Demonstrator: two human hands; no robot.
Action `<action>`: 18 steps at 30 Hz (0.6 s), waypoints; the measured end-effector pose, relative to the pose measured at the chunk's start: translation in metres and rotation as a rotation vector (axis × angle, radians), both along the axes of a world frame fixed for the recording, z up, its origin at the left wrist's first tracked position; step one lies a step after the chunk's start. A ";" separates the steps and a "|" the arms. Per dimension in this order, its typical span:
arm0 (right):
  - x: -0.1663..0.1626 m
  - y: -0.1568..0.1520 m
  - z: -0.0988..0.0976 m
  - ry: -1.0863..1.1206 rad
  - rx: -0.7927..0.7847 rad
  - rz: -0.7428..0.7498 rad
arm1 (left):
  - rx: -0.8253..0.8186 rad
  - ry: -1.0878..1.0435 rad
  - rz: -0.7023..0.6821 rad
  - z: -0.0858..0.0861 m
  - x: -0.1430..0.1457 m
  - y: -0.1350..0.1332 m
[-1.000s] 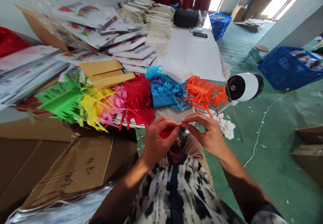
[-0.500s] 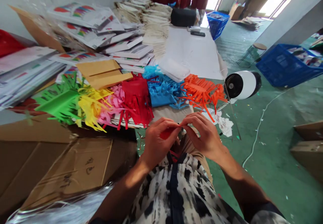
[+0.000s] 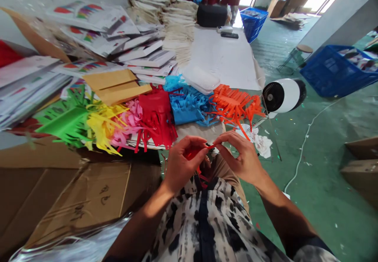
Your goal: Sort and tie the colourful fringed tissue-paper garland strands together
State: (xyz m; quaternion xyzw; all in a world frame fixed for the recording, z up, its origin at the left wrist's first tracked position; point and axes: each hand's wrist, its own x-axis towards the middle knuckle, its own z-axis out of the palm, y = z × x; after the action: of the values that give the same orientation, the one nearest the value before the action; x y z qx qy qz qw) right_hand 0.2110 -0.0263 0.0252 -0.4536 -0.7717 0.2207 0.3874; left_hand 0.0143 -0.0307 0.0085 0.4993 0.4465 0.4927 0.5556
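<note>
My left hand (image 3: 183, 167) is closed around a piece of red fringed paper (image 3: 193, 151), with thin red strips hanging below it. One end of the paper is pinched between the thumb and fingertips of my right hand (image 3: 243, 155). The paper's lower part is mostly hidden by my hands. Beyond them, along the table's near edge, lie fringed paper bundles: green (image 3: 63, 116), yellow (image 3: 104, 124), pink (image 3: 131, 116), red (image 3: 155, 108), blue (image 3: 187, 106) and orange (image 3: 233, 98).
Stacked white printed packets (image 3: 97, 22) and a brown envelope (image 3: 115, 85) lie behind the bundles. A clear plastic box (image 3: 201, 79) rests on the white-covered table (image 3: 224, 61). Cardboard boxes (image 3: 85, 199) stand at lower left. A fan (image 3: 283, 95) and blue crates (image 3: 327, 71) are on the right.
My fingertips have drawn slightly apart, so a short red end of the paper now shows between them. The camera view has shifted a little.
</note>
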 end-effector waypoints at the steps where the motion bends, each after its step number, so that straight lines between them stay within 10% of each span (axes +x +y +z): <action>1: 0.000 0.000 0.000 -0.003 0.003 0.017 | 0.003 -0.002 0.007 0.000 0.003 0.000; 8: 0.005 -0.003 -0.013 0.160 -0.084 -0.133 | 0.041 0.022 0.007 -0.001 0.013 0.005; 18: 0.019 -0.008 -0.016 0.215 -0.133 -0.214 | 0.151 0.436 -0.332 -0.018 0.015 0.007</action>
State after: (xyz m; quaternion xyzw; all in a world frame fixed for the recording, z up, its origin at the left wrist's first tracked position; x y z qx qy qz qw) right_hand 0.2305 -0.0341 0.0088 -0.5315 -0.6569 0.2761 0.4580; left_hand 0.0290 -0.0242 -0.0092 0.6998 0.4296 0.3076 0.4807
